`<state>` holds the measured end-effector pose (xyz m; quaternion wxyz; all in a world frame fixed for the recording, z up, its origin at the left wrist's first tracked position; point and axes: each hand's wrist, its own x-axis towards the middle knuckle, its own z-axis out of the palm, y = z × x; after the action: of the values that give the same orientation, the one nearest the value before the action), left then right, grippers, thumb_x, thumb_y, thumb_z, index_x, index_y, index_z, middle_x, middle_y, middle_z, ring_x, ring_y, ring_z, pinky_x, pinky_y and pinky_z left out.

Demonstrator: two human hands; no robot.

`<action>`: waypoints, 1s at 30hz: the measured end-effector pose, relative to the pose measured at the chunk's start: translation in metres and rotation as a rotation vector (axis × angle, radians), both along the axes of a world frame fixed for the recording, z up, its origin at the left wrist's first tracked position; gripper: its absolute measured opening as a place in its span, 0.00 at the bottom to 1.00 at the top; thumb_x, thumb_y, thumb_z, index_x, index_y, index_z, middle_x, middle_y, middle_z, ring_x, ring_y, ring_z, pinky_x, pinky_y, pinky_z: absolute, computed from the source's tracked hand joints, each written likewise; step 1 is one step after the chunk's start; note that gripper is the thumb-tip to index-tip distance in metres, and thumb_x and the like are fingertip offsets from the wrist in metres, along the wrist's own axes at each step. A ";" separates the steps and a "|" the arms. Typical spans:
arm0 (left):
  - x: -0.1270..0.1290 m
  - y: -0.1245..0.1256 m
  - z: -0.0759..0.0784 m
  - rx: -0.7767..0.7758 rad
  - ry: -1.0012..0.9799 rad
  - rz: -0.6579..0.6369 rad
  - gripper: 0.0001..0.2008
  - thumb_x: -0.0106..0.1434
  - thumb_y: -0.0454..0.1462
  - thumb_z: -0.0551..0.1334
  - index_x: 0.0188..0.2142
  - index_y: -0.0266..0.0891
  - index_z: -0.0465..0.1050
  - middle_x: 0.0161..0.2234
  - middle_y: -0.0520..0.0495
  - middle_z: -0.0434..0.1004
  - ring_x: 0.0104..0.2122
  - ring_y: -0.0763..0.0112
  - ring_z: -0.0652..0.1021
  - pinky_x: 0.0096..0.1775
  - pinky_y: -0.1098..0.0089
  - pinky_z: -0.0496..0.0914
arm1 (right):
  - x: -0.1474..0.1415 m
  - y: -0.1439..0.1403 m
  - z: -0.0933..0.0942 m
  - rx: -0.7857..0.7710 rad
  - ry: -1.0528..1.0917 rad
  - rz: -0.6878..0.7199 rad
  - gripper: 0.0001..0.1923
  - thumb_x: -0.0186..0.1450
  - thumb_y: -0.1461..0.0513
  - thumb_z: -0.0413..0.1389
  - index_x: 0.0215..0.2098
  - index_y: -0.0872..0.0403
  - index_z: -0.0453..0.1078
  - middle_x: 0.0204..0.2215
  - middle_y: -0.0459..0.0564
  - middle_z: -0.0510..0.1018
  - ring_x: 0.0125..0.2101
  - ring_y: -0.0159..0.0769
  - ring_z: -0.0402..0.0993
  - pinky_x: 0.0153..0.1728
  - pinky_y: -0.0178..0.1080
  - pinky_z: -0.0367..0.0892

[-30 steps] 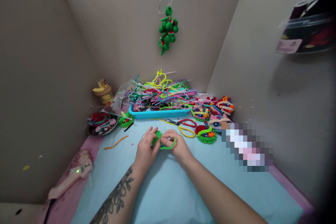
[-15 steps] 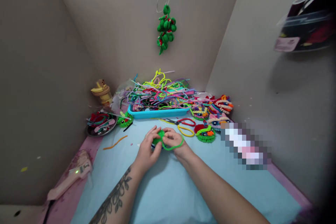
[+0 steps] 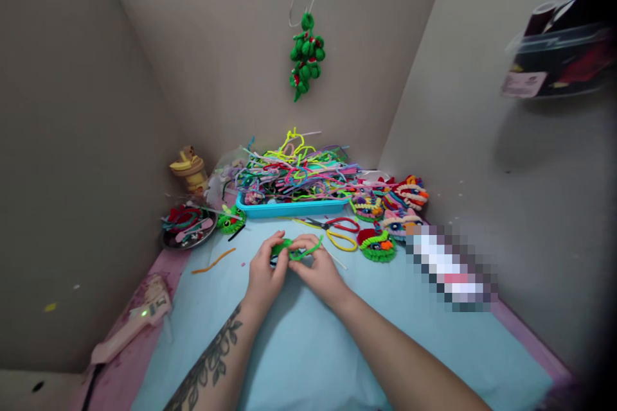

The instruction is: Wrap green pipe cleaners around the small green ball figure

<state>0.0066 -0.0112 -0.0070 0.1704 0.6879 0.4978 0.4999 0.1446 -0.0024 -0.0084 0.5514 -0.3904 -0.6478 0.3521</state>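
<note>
Left hand (image 3: 264, 270) and right hand (image 3: 315, 266) pinch a green pipe-cleaner piece (image 3: 289, 249) over the worktop (image 3: 299, 347); fingers hide most of it.

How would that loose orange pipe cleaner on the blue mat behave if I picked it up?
The orange pipe cleaner is thin and fuzzy, so probably very light and easy to grip. It lies gently curved, so it likely bends easily and keeps its shape.

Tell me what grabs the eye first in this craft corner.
A tangled heap of multicoloured pipe cleaners overflows the blue plastic tray at the back of the table. Above it, a green pipe-cleaner ornament hangs from wire. At centre, the left hand and right hand together pinch a green pipe-cleaner piece.
</note>
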 end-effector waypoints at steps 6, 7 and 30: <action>0.003 -0.002 0.006 -0.092 -0.069 -0.108 0.13 0.61 0.37 0.54 0.46 0.40 0.64 0.48 0.41 0.70 0.47 0.65 0.72 0.46 0.64 0.67 | 0.001 0.003 -0.002 -0.147 0.166 -0.007 0.04 0.58 0.61 0.54 0.27 0.53 0.66 0.29 0.46 0.70 0.31 0.33 0.67 0.32 0.36 0.64; 0.003 -0.003 0.006 -0.095 -0.086 -0.113 0.13 0.61 0.37 0.55 0.46 0.40 0.65 0.48 0.41 0.70 0.47 0.65 0.72 0.45 0.64 0.67 | 0.002 0.004 -0.002 -0.166 0.213 -0.011 0.04 0.59 0.60 0.53 0.28 0.53 0.65 0.28 0.46 0.70 0.30 0.33 0.66 0.32 0.35 0.64; -0.004 0.013 0.007 -0.454 -0.595 0.057 0.25 0.48 0.48 0.64 0.42 0.37 0.66 0.27 0.51 0.69 0.25 0.75 0.70 0.26 0.75 0.63 | 0.014 -0.003 0.002 0.312 -0.219 -0.081 0.08 0.60 0.68 0.47 0.32 0.50 0.64 0.35 0.51 0.72 0.40 0.39 0.69 0.42 0.45 0.65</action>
<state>0.0023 0.0023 0.0001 0.4415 0.4432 0.5436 0.5596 0.1588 -0.0050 -0.0065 0.5452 -0.3619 -0.7342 0.1807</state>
